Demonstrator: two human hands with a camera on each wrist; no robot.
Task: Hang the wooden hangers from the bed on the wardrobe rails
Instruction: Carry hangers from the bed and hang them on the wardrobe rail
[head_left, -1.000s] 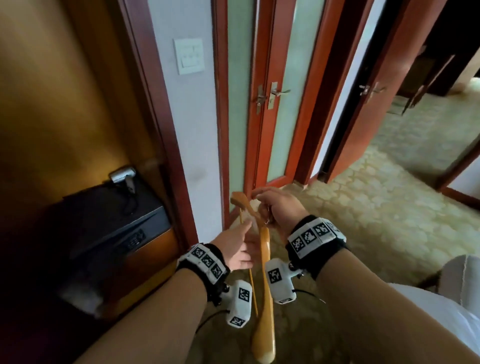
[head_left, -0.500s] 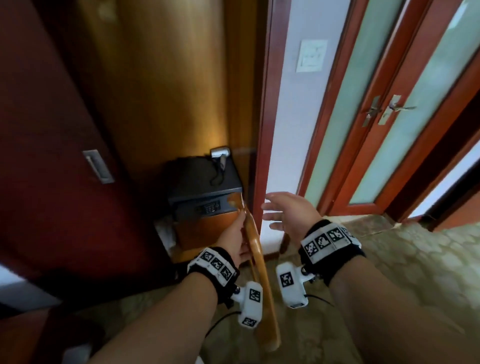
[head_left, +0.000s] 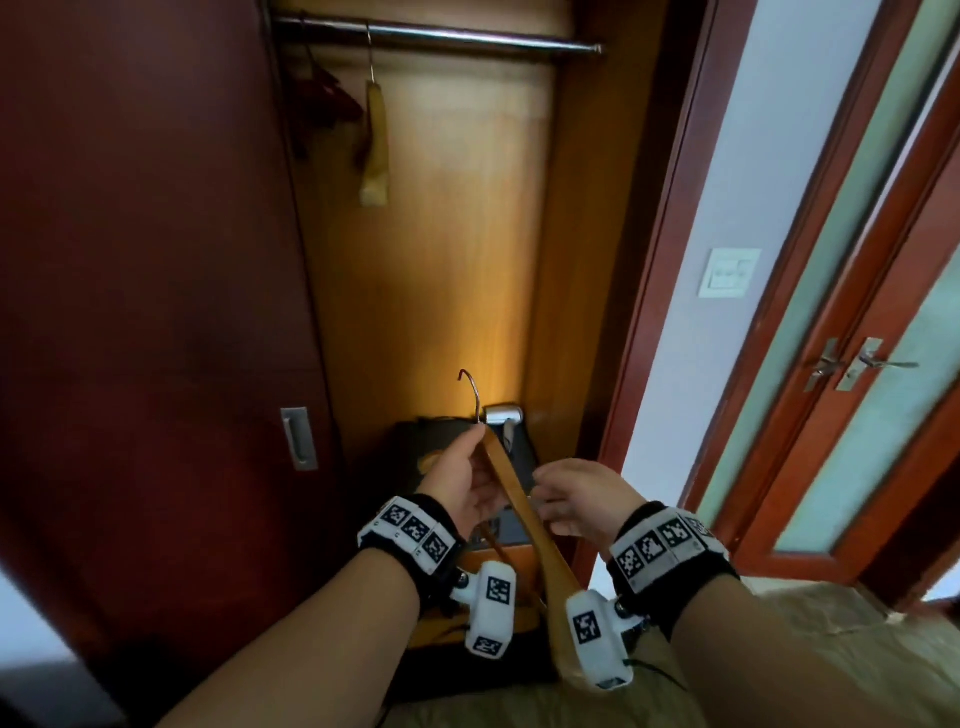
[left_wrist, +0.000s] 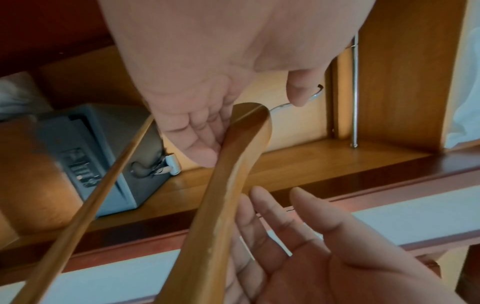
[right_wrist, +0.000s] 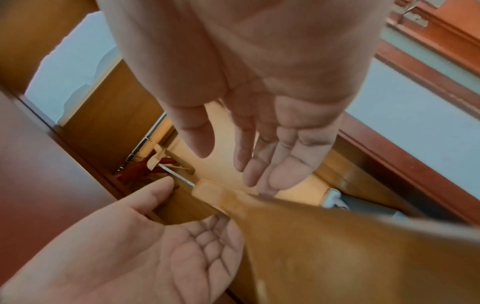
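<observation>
Since the frame half a second back, my view has swung up and left, so the open wardrobe now fills it, and my right hand (head_left: 576, 501) has come in beside the hanger instead of floating apart from it.

My left hand (head_left: 467, 480) holds the honey-coloured wooden hanger with a silver wire hook (head_left: 524, 512) near its top: fingers (left_wrist: 197, 135) curled against the wood just under the neck, thumb up by the hook's base. The hook (head_left: 470, 389) points upward. One wooden arm of the hanger slants down between my two wrists, and its thin lower bar (left_wrist: 103, 185) shows in the left wrist view. My right hand is spread and relaxed, fingers (right_wrist: 272, 164) straight and held close beside the hanger's arm; I cannot tell whether they touch it.

That hanger sits low in front of the wardrobe opening, well below the chrome wardrobe rail (head_left: 441, 39) running across the top. On the rail hangs another pale wooden hanger (head_left: 375, 140), seen edge-on, with a dark red hanger (head_left: 324, 98) to its left, partly behind the dark red wardrobe door with a recessed metal pull (head_left: 156, 364).

On the wardrobe floor stands a dark grey safe with a keypad (left_wrist: 85, 164), a small silver lamp-like fitting (head_left: 501, 415) glowing on top of it. To the right are a white wall switch plate (head_left: 728, 273) and red-framed frosted glass doors with metal lever handles (head_left: 852, 364).
</observation>
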